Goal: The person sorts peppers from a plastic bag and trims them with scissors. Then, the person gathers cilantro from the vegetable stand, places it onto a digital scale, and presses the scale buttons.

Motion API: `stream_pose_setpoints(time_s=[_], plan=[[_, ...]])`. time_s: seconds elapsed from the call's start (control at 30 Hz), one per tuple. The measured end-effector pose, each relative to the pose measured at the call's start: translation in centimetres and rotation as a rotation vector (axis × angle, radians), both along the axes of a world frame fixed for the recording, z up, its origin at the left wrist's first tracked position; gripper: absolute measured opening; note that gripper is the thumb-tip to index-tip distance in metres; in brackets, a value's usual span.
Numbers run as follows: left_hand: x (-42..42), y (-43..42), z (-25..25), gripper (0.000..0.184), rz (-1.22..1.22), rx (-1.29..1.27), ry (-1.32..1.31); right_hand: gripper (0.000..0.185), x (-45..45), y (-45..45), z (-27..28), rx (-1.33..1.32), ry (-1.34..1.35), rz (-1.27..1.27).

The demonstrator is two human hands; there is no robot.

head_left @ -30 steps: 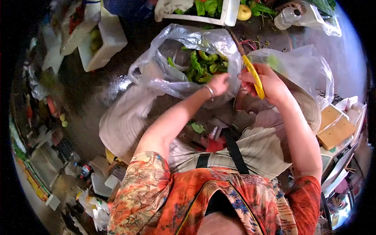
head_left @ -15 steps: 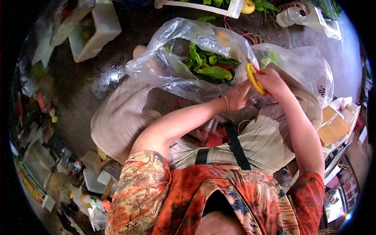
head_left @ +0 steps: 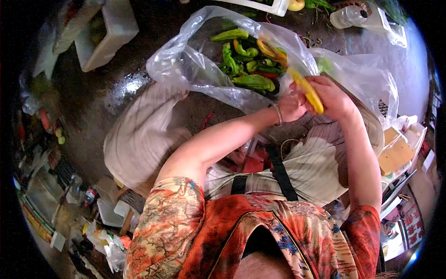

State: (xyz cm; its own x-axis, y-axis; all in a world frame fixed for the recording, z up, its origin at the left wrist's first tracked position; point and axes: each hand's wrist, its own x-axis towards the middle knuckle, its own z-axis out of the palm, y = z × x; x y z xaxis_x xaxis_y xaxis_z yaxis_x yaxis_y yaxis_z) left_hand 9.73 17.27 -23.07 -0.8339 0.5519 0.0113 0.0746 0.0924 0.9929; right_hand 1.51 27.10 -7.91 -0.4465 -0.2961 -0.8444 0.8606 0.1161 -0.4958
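A clear plastic bag [head_left: 169, 65] lies open in front of my knees. Inside it are several long green peppers [head_left: 253, 83], a red one partly hidden among them, and an orange-yellow one [head_left: 272, 51] near the far side. My right hand [head_left: 333, 97] is closed around a slim, smooth yellow object [head_left: 306, 90] whose kind I cannot make out; it slants over the bag's near right edge. My left hand [head_left: 293, 107] meets the right one just below this object. Its fingers are bent together, and what they pinch is hidden.
Another clear bag [head_left: 371, 79] with something pale green inside lies to the right. Beyond the peppers are a white crate [head_left: 277, 8] and a plastic bottle [head_left: 348, 17]. A white foam box [head_left: 125, 28] stands at the far left, and a cardboard piece [head_left: 396, 157] at the right.
The yellow object has tilted and shows more of its length. My left fingers have curled in toward my right hand. The bag's mouth looks wider, with more peppers visible.
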Motion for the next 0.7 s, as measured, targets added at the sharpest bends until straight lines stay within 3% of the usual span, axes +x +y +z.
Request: stream_pose_setpoints(time_s=[0.07,0.1,0.13,0.2,0.23,0.3,0.33,0.43,0.5,0.57,0.6,0.67,0.7], plan=[[1.0,1.0,-1.8,0.035,-0.086,-0.057,0.202,0.023,0.0,0.1,-0.1,0.002,-0.083,0.270],[1.2,1.6,-1.5,0.035,-0.086,-0.053,0.198,0.023,0.0,0.2,-0.3,0.005,-0.087,0.268],[1.5,2.1,-1.1,0.028,0.002,0.291,-0.253,0.024,0.2,0.3,-0.6,0.071,-0.133,0.177],[-0.2,0.2,0.6,0.038,-0.138,-0.017,-0.025,0.028,0.5,1.7,-2.9,0.109,-0.185,0.052],[-0.2,0.1,0.4,0.038,-0.140,-0.017,-0.029,0.028,0.3,2.4,-3.4,0.108,-0.188,0.050],[-0.4,-0.1,0.1,0.044,0.145,0.167,-0.047,0.028,0.0,2.9,-3.6,0.058,-0.089,-0.320],[-1.1,-0.5,-0.3,0.044,0.145,0.170,-0.048,0.029,-0.3,2.8,-3.1,0.051,-0.101,-0.389],[-4.1,-3.0,-2.5,0.036,0.286,0.633,-1.234,0.025,-0.5,0.7,-1.4,0.141,-0.044,-0.498],[-5.2,-5.1,-3.9,0.033,0.430,0.273,-1.205,0.025,-0.1,1.2,-1.9,0.125,-0.060,-0.380],[-3.9,-7.3,-10.2,0.031,0.436,-0.331,-0.232,0.026,0.1,0.1,-1.4,0.104,-0.089,-0.433],[-3.9,-8.1,-11.0,0.029,0.485,-0.502,-0.163,0.027,0.0,1.0,-1.4,0.087,-0.087,-0.205],[-4.3,-9.7,-11.3,0.032,0.456,-0.771,-0.051,0.028,-0.2,0.1,-0.8,0.094,-0.109,-0.244],[-4.5,-10.0,-11.0,0.032,0.453,-0.771,-0.057,0.029,-0.1,-0.2,-0.5,0.099,-0.127,-0.285]])
